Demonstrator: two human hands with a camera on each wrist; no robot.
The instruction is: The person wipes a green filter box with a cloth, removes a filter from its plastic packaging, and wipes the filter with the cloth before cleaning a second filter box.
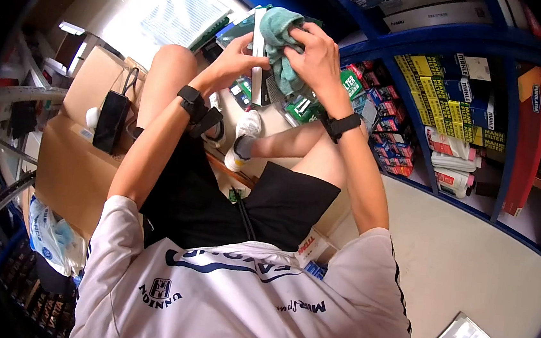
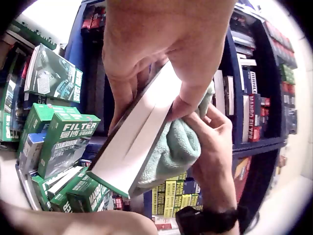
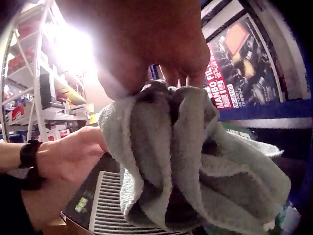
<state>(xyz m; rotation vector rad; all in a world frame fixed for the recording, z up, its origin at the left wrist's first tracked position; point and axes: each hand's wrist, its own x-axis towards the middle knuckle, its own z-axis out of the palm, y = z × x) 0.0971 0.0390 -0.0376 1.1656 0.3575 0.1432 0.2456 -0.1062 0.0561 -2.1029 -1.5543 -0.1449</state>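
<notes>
My left hand (image 1: 233, 61) grips a flat filter box (image 1: 257, 71) by its edges, thumb on one face and fingers on the other. The narrow white side of the box (image 2: 139, 129) is turned up, with green at its near end. A crumpled green cloth (image 1: 276, 26) is bunched in my right hand (image 1: 319, 62) and lies against the box's broad face. In the right wrist view the cloth (image 3: 161, 166) hangs in folds from my fingers and covers much of that face, where a printed pleated filter (image 3: 105, 208) shows.
Green filter boxes (image 2: 68, 142) stand piled near the legs. To the right, a blue shelf (image 1: 508, 135) holds yellow filter boxes (image 1: 434, 96) and white bottles (image 1: 453, 178). A brown carton (image 1: 71, 171) with a black phone (image 1: 112, 121) on it sits at the left.
</notes>
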